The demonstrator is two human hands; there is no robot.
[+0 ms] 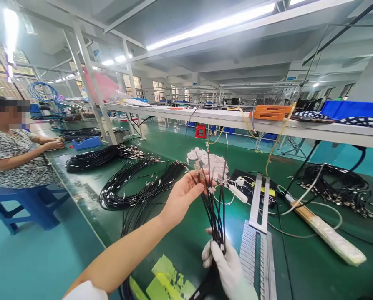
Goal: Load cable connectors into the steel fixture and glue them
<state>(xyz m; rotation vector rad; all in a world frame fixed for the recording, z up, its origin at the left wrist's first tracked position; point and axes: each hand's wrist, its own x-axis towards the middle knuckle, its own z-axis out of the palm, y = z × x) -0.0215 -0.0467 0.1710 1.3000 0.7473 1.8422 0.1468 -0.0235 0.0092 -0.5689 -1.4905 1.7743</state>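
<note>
green table point(324, 279) beneath; left of the rack point(248, 246), the right hand point(227, 264) grips cables point(217, 225), the left hand point(182, 193) pinches near their tips: a firm lower grip should prevent tangling.

Bare left hand point(186, 192) is raised above the curled, gloved right hand point(226, 264).

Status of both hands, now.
Left hand: holding the black cables near their upper ends.
Right hand, gloved: closed around the same bundle, lower down.
</note>
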